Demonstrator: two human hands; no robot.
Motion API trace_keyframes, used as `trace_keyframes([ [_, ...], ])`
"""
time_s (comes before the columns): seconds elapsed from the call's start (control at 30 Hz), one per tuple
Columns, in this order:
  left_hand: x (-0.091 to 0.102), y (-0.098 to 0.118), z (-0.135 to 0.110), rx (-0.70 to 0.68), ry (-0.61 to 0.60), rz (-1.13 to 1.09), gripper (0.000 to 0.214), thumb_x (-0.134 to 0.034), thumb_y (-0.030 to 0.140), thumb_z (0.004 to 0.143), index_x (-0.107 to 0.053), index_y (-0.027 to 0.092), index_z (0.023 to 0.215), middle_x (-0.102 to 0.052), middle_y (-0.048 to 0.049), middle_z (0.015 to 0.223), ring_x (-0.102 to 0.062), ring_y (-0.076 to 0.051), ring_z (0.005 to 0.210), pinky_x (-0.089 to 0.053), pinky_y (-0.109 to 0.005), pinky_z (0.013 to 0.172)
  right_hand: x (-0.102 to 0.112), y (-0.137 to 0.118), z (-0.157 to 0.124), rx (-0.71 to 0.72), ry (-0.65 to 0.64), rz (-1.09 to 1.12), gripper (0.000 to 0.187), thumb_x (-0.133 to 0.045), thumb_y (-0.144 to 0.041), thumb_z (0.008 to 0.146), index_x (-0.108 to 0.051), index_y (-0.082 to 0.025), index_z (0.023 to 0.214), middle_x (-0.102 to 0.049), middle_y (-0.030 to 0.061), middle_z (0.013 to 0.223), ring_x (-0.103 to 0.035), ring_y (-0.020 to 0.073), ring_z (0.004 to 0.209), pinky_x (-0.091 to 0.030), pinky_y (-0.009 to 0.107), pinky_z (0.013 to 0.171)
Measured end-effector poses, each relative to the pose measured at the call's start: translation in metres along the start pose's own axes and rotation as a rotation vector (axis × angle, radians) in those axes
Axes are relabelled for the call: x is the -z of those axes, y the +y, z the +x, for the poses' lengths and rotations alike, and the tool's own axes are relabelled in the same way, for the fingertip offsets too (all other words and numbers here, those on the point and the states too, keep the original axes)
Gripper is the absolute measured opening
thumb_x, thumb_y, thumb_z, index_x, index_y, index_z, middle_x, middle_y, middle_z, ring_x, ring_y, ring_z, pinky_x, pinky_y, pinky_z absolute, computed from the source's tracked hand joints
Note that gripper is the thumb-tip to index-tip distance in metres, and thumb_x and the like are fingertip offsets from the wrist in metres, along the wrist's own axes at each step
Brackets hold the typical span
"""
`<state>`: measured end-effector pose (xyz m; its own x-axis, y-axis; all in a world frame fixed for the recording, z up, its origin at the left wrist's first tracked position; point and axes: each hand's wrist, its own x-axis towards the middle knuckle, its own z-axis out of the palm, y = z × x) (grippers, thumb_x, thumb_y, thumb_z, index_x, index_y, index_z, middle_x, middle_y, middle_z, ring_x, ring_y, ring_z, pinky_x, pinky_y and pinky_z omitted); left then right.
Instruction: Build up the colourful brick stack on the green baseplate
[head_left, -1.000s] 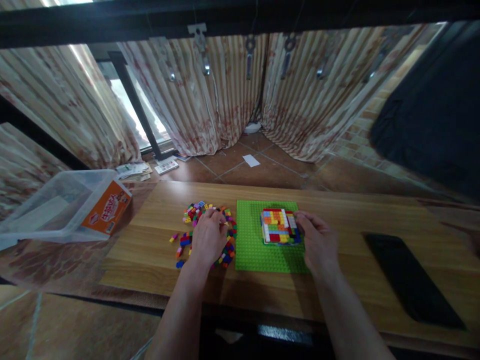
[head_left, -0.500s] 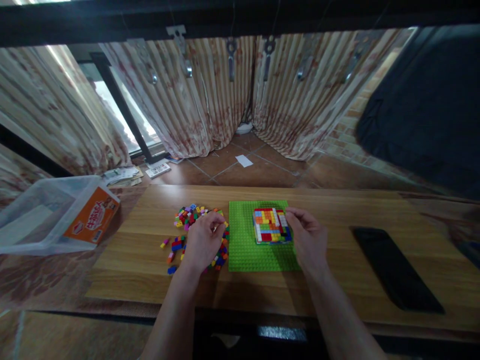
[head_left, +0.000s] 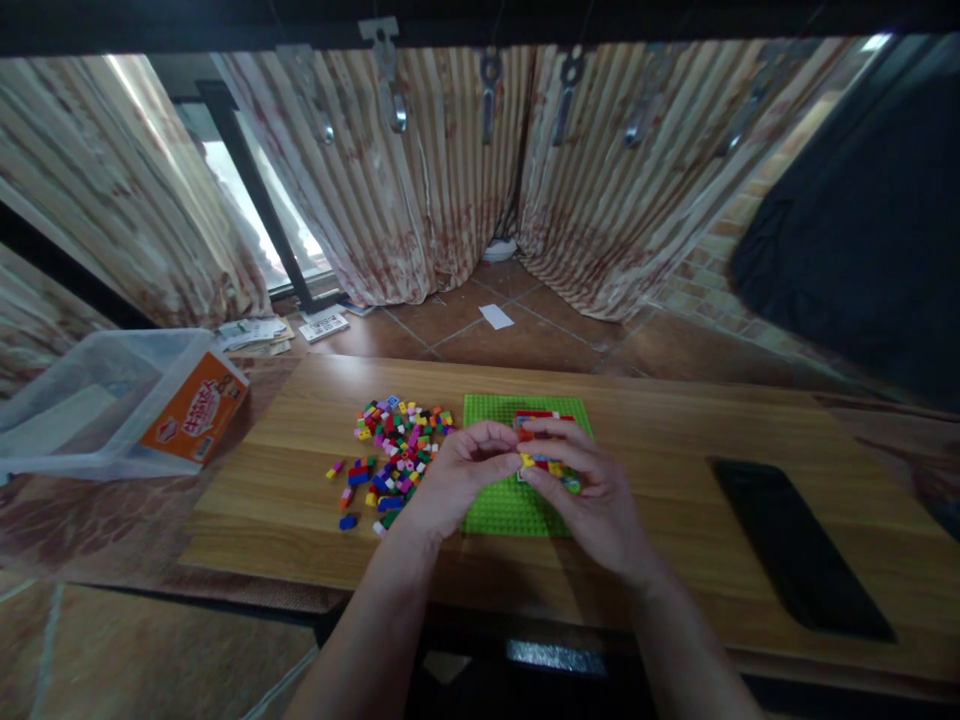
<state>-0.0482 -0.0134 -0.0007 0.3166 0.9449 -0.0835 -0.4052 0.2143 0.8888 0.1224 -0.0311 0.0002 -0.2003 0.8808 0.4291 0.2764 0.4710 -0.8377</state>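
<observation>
Over the green studded baseplate (head_left: 491,515), the left hand (head_left: 454,480) and the right hand (head_left: 600,500) come together, their fingertips just beside each other or touching. Each has its thumb and fingers bent toward a small yellow patch between the 2 hands; whether this is a loose brick or part of the block behind, I cannot tell, so I cannot say whether either is clamped on anything.

The multicoloured brick block (head_left: 555,467) sits on the baseplate, toward its right side, mostly hidden by the right hand. A red and white strip of it shows above the fingers, and some yellow and blue shows between them.

Left of the baseplate, loose bricks (head_left: 405,455) lie scattered on the wooden tabletop (head_left: 675,430), with the left forearm passing beside them. At least 4 pieces lie a little apart, on the pile's left edge.

Well to the right, a long black object (head_left: 799,550) lies flat at a slant. On the far left stands a clear plastic bin (head_left: 112,462) with an orange label (head_left: 196,410). Beyond the table, 1 white sheet (head_left: 496,316) lies on the tiled floor (head_left: 555,335), before striped curtains (head_left: 420,190).
</observation>
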Motion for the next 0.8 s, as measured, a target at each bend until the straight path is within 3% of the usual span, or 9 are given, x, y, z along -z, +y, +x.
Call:
trace_keyframes([
  [0.1,-0.003,-0.003,0.003,-0.001,0.033,0.039,0.025,-0.082,0.028,0.068,-0.070,0.015,0.085,-0.066,0.0013,0.072,-0.053,-0.008,0.063,-0.037,-0.021,0.061,0.005,0.005,0.001,-0.027,0.019,-0.015,0.014,-0.069,-0.031,0.087,-0.074,-0.033,0.100,-0.065,0.0025,0.120,-0.061,0.0213,0.115,-0.046,0.044,0.103],
  [0.17,-0.004,-0.005,0.006,-0.013,0.090,0.119,0.023,-0.079,0.031,0.071,-0.071,0.015,0.085,-0.067,0.0004,0.073,-0.052,-0.009,0.062,-0.036,-0.022,0.060,0.010,0.012,0.001,-0.038,0.097,-0.047,0.014,-0.070,-0.031,0.086,-0.074,-0.032,0.099,-0.066,0.0027,0.118,-0.062,0.0215,0.112,-0.047,0.044,0.101],
  [0.27,-0.004,-0.009,0.009,-0.048,0.200,0.228,0.020,-0.076,0.031,0.072,-0.071,0.015,0.083,-0.069,-0.0009,0.076,-0.056,-0.011,0.067,-0.041,-0.023,0.064,0.016,0.025,0.002,-0.056,0.240,-0.148,0.014,-0.070,-0.031,0.084,-0.074,-0.030,0.097,-0.066,0.0045,0.115,-0.062,0.0233,0.110,-0.047,0.046,0.099],
  [0.33,-0.003,-0.012,0.011,-0.052,0.231,0.256,0.018,-0.074,0.029,0.072,-0.071,0.016,0.084,-0.069,-0.0004,0.076,-0.057,-0.012,0.069,-0.043,-0.024,0.067,0.017,0.033,0.003,-0.069,0.266,-0.219,0.014,-0.071,-0.032,0.083,-0.075,-0.029,0.095,-0.066,0.0058,0.115,-0.061,0.0251,0.110,-0.046,0.048,0.100],
  [0.8,0.003,-0.016,0.009,-0.010,0.127,0.353,0.016,-0.071,0.027,0.075,-0.072,0.014,0.085,-0.070,-0.0028,0.078,-0.059,-0.014,0.072,-0.044,-0.025,0.067,0.011,0.038,0.007,-0.039,0.204,-0.372,0.014,-0.066,-0.028,0.084,-0.075,-0.029,0.094,-0.065,0.0070,0.114,-0.058,0.0273,0.108,-0.047,0.052,0.096],
])
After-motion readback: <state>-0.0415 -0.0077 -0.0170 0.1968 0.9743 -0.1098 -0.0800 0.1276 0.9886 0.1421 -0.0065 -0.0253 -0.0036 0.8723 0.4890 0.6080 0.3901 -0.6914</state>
